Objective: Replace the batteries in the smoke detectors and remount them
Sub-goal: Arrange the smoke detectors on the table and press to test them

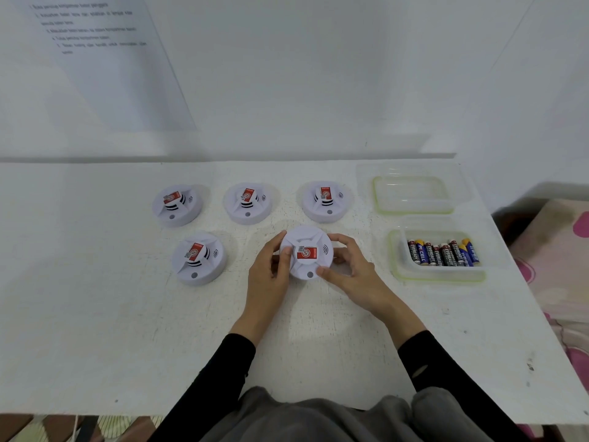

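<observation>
A white round smoke detector (306, 261) with a red label is held between both hands just above the table, face up. My left hand (271, 272) grips its left rim, and my right hand (349, 271) grips its right and front rim. Several more detectors lie face up on the white table (111, 314): three in a back row, at the left (177, 205), the middle (248, 203) and the right (326, 201), and one at the front left (198, 257). A clear container (436, 275) at the right holds several batteries (443, 252).
An empty clear container (412, 194) stands behind the battery container. A printed instruction sheet (95, 59) hangs on the white wall at the upper left. Pink patterned fabric (554, 256) lies past the table's right edge.
</observation>
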`<state>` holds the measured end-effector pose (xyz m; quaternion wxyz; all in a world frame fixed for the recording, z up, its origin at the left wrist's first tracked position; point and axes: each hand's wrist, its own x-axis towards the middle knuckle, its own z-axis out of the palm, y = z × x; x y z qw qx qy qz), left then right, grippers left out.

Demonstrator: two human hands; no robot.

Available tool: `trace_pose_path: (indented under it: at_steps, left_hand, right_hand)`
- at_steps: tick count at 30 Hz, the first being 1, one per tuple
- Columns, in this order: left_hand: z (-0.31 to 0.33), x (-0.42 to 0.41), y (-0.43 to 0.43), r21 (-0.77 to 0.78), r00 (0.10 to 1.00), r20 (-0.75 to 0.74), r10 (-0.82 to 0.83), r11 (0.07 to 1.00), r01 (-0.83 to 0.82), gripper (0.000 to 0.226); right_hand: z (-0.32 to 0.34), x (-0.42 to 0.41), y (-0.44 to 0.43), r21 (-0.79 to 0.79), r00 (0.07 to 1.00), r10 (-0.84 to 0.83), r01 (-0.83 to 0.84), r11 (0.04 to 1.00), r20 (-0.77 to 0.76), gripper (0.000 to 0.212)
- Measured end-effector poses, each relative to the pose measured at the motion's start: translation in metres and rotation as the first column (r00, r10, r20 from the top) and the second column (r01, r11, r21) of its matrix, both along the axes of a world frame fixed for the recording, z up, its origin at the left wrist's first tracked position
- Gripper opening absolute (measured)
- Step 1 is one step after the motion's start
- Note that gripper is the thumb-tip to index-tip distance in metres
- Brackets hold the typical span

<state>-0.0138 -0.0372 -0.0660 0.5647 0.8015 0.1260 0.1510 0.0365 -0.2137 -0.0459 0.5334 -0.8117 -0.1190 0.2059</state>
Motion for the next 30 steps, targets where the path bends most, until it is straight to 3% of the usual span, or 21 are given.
trace_pose_path:
  at_steps: [30]
  left_hand:
    - [-0.0014,0.0005,0.0003,0.005,1.0,-0.015,0.008,1.0,-0.007,0.037]
  right_hand:
    - [-0.0036,0.001,-0.0012,-0.003,1.0,-0.001,0.001,1.0,0.005,0.058]
